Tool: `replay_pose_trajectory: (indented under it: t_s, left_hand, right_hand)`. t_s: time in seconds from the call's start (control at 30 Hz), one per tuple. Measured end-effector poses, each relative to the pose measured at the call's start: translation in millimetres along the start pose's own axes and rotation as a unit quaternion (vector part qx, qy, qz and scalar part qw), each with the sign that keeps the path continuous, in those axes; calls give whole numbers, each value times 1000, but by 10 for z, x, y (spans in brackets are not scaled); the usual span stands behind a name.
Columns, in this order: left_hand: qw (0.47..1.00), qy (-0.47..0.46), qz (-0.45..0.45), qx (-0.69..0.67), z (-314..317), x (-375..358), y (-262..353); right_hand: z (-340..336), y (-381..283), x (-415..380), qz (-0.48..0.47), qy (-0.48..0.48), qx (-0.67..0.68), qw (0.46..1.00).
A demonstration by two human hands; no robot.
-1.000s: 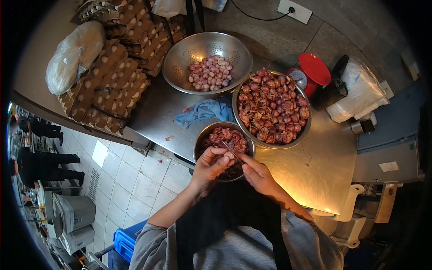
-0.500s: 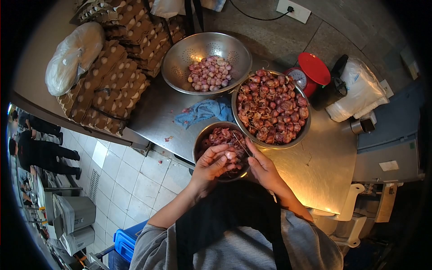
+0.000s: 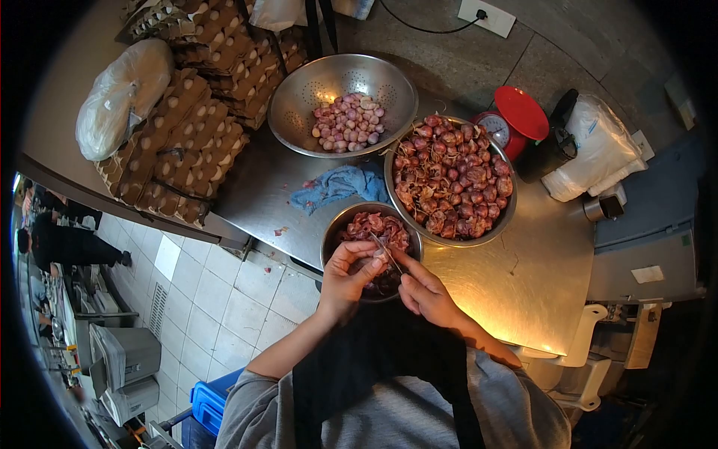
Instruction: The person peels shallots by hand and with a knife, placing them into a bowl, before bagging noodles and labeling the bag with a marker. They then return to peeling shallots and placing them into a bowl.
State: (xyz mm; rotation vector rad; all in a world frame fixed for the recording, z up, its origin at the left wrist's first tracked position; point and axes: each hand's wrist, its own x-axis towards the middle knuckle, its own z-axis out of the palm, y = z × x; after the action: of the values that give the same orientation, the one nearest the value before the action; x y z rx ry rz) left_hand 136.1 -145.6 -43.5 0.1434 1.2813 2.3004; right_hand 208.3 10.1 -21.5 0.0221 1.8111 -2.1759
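My left hand [image 3: 346,278] is closed on a small pale shallot [image 3: 381,257], above the near edge of a steel bowl [image 3: 327,243] of reddish peelings [image 3: 372,224]. In my right hand [image 3: 428,292] is a small knife [image 3: 384,245], its blade against the shallot. Behind and to the right, a larger steel bowl [image 3: 511,209] holds unpeeled red shallots [image 3: 452,179]. A steel colander [image 3: 288,105] with peeled shallots [image 3: 348,123] stands farther back. Between the colander and the peelings bowl lies a crumpled blue cloth [image 3: 340,187].
Stacked egg trays [image 3: 176,146] with a plastic bag [image 3: 126,97] are at the left. A red scale [image 3: 521,114] and a white plastic bag [image 3: 598,146] stand at the back right. A person in dark clothes [image 3: 71,243] is at the far left.
My right hand has moved left and slightly down, bringing the knife blade onto the shallot. The shallot is now more covered by fingers and blade. The person at far left has shifted.
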Motion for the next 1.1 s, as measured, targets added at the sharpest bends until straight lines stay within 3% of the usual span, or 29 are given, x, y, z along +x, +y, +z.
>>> replay_pose_trajectory:
  t_s: [0.17,0.27,0.47,0.67,0.77,0.87,0.97,1.07,1.1]
  left_hand:
    - [980,25,117,160,81,-52,11]
    - [985,33,108,129,82,-40,-8]
    - [987,44,107,109,44,-7,-29]
    - [988,41,104,102,46,-4,-26]
    - [988,43,105,103,19,2,-54]
    - [988,41,106,101,52,-2,-14]
    - [990,45,92,94,51,-1,-17]
    - [991,48,86,92,35,10,-30]
    - [991,47,82,89,36,12,-27]
  right_hand:
    - [-28,36,14,14,0,-3,1000]
    - [-11,13,23,15,6,22,1000]
    - [7,40,55,-146,68,-245,956]
    - [29,-26,31,-90,75,-213,970]
    - [42,17,55,-152,92,-264,948]
    - [16,41,62,-128,84,-248,956]
    - [-6,120,109,-198,112,-289,930]
    - [-20,67,35,26,68,-6,997]
    - [-23,68,36,18,68,4,998]
